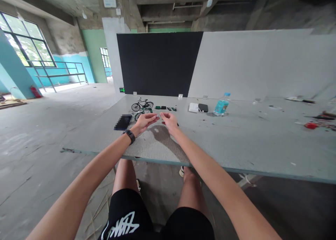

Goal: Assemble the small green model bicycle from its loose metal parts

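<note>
Both my hands meet above the table, fingertips close together. My left hand (145, 122), with a dark watch (129, 135) on its wrist, pinches a small silvery piece (158, 116) too tiny to name. Close on its other side is my right hand (169, 121), thumb and fingers drawn together; what they hold, if anything, is hidden. Just behind my left hand stands a green model bicycle (140, 114), partly covered by it. A black model bicycle (142, 105) stands farther back. Small dark green and black parts (160, 107) lie in a row beyond my hands.
Left of my hands lies a dark flat object (123, 122), blurred out. A white box (193, 107), a black box (203, 108) and a bottle of blue liquid (222, 104) are at back right. Red and dark items (311, 125) lie far right. The table's front edge (157, 160) crosses above my knees.
</note>
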Tool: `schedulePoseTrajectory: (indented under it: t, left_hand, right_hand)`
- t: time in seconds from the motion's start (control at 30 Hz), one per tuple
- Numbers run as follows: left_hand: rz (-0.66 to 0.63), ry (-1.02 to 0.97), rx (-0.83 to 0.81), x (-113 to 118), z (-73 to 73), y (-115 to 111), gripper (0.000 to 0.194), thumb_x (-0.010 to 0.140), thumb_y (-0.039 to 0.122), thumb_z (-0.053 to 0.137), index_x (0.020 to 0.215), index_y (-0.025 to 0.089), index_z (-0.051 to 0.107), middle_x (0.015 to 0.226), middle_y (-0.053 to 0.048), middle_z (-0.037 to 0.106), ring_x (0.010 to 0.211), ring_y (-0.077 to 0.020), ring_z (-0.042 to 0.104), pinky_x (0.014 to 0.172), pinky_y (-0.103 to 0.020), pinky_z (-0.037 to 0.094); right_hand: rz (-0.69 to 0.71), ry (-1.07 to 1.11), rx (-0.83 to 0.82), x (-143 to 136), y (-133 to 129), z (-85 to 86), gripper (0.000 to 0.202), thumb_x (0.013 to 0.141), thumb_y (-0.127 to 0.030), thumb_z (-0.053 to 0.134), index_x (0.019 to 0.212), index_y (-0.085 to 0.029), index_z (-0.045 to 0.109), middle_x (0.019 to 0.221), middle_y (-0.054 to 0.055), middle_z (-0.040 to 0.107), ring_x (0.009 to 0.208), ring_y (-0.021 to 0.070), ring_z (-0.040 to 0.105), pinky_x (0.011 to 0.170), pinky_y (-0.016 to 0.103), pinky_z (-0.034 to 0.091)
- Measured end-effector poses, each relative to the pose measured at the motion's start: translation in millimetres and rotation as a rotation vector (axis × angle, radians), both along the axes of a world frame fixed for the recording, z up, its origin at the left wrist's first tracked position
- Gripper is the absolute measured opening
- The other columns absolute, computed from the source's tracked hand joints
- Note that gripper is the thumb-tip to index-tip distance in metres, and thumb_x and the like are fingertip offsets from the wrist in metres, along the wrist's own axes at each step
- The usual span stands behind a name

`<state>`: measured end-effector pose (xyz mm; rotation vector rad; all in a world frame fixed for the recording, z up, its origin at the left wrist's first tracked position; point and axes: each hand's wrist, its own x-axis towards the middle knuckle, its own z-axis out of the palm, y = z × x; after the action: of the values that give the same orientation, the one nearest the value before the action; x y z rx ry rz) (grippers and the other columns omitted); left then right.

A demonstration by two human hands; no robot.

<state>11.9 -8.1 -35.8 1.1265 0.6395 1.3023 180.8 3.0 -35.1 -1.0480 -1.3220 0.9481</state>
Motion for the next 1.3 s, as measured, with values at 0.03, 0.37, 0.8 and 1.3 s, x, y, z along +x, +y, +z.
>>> schedulePoseTrajectory:
  t: [0.03,0.37,0.8,1.3]
  left_hand:
    - [-0.004,-0.009,-0.004,0,0.4,0,0.021,0.079,0.013,0.080,0.099,0.008,0.077,0.104,-0.013,0.077,0.098,-0.0187,0.073,0.111,-0.040,0.046]
    - [-0.005,-0.019,0.026,4,3.6,-4,0.017,0.086,0.021,0.076,0.095,0.007,0.076,0.105,-0.013,0.076,0.098,-0.0169,0.072,0.110,-0.037,0.049]
    - [0.090,0.039,0.110,3,1.1,-2,0.035,0.074,0.026,0.086,0.102,0.008,0.076,0.096,-0.012,0.077,0.088,-0.0203,0.075,0.103,-0.045,0.053]
    - [0.183,0.649,0.419,-5,3.6,-1,0.039,0.085,0.049,0.069,0.083,0.012,0.079,0.079,-0.012,0.076,0.073,-0.0184,0.071,0.072,-0.030,0.058]
  right_hand:
    - [0.007,0.019,-0.006,-1,0,-0.1,0.043,0.078,-0.059,0.073,0.092,-0.019,0.066,0.099,0.009,0.072,0.086,0.0191,0.067,0.071,0.029,0.054]
    - [0.044,0.083,0.037,-1,0,2.0,0.028,0.079,-0.044,0.076,0.085,-0.019,0.064,0.092,0.008,0.071,0.081,0.0180,0.068,0.077,0.033,0.058]
    - [0.247,0.051,0.033,10,5,5.0,0.034,0.075,-0.045,0.084,0.094,-0.019,0.073,0.094,0.009,0.076,0.083,0.0182,0.070,0.088,0.038,0.058]
    - [0.182,-0.318,0.287,19,9,12.3,0.047,0.072,-0.062,0.077,0.084,-0.017,0.073,0.073,0.009,0.073,0.063,0.0194,0.065,0.064,0.034,0.053]
